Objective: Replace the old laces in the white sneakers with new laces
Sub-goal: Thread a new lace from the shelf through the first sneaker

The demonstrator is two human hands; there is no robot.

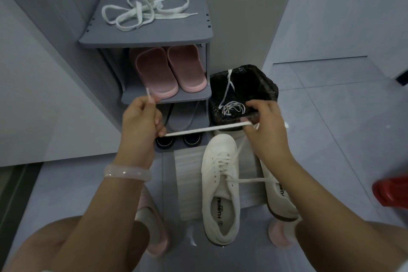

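Observation:
A white sneaker [220, 185] stands on a pale mat [187, 179] on the floor, laced with a white lace. A second white sneaker [278, 199] lies tilted on its side to the right, partly behind my right arm. My left hand [141, 117] grips one end of a flat white lace [203, 130], its tip sticking up above the fist. My right hand [265, 126] pinches the same lace, which is stretched taut between both hands above the sneakers. A loose pile of white laces [145, 9] lies on top of the grey shoe rack [154, 37].
A black-lined bin [262, 86] beside the rack holds a coiled white lace [234, 107]. Pink slippers [170, 70] fill the rack's upper shelf, dark shoes [178, 139] the lowest. A red object [390, 190] lies at the right edge. My feet wear pink slippers.

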